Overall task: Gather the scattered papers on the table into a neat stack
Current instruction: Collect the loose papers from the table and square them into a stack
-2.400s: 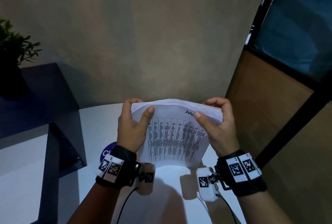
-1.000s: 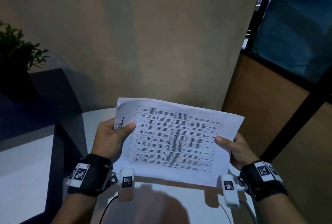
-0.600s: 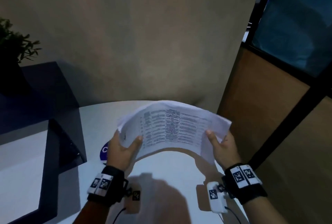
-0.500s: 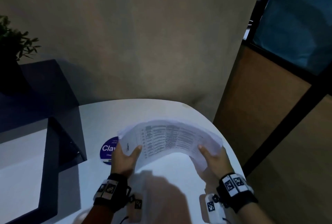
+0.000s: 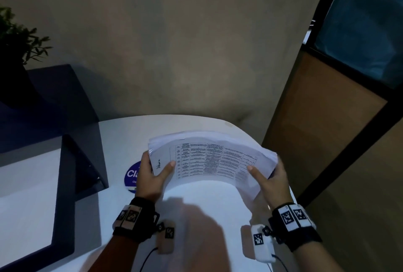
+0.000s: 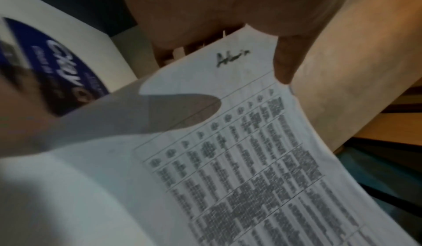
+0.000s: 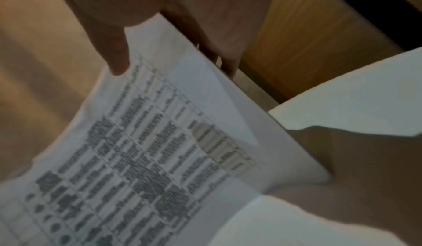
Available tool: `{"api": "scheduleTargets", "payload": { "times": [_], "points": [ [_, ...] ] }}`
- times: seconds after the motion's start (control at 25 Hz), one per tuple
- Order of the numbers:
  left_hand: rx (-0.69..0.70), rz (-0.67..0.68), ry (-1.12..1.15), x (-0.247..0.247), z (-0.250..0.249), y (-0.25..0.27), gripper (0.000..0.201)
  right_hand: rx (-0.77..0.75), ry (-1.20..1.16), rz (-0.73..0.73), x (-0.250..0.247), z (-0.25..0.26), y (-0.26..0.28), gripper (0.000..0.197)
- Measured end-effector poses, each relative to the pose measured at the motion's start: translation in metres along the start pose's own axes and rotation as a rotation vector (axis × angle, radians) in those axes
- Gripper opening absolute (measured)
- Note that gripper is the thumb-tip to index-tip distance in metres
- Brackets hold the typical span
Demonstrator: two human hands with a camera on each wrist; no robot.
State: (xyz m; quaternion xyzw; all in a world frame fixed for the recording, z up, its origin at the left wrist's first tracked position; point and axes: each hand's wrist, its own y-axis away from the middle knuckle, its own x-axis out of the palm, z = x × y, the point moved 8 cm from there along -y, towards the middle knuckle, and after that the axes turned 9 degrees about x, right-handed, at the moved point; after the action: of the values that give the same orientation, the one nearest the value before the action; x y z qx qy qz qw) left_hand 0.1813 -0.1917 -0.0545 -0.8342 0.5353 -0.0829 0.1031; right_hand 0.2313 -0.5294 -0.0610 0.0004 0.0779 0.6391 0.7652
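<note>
Papers point(image 5: 209, 156): one bowed sheaf over the bench point(image 5: 122, 136); contact with it seems unlikely, though blur hides the far edge.
Left hand point(image 5: 150, 178): pinches the left edge, thumb on top.
Right hand point(image 5: 273, 184): pinches the right edge likewise.
Technique: ease out the bow, lower flat, free both edges together to keep the sheets aligned.

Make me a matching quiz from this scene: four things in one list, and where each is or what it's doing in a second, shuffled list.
1 paper stack
2 blue sticker
3 plant
4 right hand

A on the table, partly behind the left hand
B far left of the head view
C grips the stack's right edge
D held bowed between both hands

Pairs: 1-D, 2-A, 3-B, 4-C
</note>
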Motion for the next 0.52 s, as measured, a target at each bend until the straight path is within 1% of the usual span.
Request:
{"api": "scheduleTargets", "payload": {
  "times": [0.04,0.12,0.2,0.28,0.36,0.44,0.52],
  "points": [
    [0.036,-0.024,0.032,0.002,-0.013,-0.005,0.038,-0.051,-0.046,-0.012,-0.001,0.01,0.002,0.052],
    [0.126,-0.1,0.029,0.004,-0.037,-0.012,0.027,-0.115,-0.133,-0.042,0.0,0.027,0.008,0.044],
    [0.182,-0.187,-0.033,0.002,-0.052,-0.022,0.014,-0.099,-0.158,-0.137,0.0,0.036,0.009,0.035],
    [0.155,-0.266,-0.055,0.0,-0.055,-0.028,0.019,-0.021,-0.15,-0.236,-0.001,0.037,0.005,0.023],
    [0.084,-0.3,-0.049,-0.001,-0.048,-0.032,0.023,0.053,-0.127,-0.267,0.0,0.034,-0.001,0.025],
    [0.027,-0.315,-0.031,-0.002,-0.042,-0.032,0.019,0.071,-0.12,-0.284,-0.002,0.037,-0.004,0.025],
    [0.007,-0.307,-0.035,-0.001,-0.04,-0.032,0.018,0.091,-0.118,-0.289,-0.004,0.037,-0.007,0.023]
  ]
}}
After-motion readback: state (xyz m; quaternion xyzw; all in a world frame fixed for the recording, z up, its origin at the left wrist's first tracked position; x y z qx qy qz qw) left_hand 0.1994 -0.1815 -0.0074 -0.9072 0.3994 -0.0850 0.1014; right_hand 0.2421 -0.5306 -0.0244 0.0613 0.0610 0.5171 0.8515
